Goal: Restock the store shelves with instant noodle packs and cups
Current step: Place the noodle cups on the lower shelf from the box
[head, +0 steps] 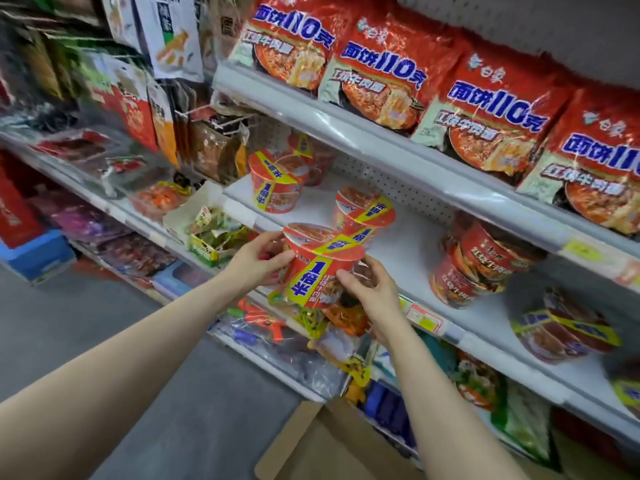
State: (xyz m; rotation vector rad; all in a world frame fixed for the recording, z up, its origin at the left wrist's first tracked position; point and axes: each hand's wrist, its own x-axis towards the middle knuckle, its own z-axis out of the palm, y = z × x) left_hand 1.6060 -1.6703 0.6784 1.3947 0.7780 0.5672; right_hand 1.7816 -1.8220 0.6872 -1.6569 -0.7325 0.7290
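A red noodle cup (317,268) with a yellow band is held in front of the white middle shelf (408,244), just off its front edge. My left hand (258,259) grips its left side and my right hand (369,292) grips its right side and base. On the shelf behind it stands a second matching cup (363,211), and a third cup (273,185) with more behind it stands at the left end. Darker red cups (478,265) lie tilted further right. Large red noodle packs (491,109) line the top shelf.
An open cardboard box (325,448) sits on the grey floor below my arms. Snack bags fill the lower shelf (332,327) and the shelves to the left (114,161). Price tags (424,318) hang on the shelf rail. Bare shelf surface lies between the cup groups.
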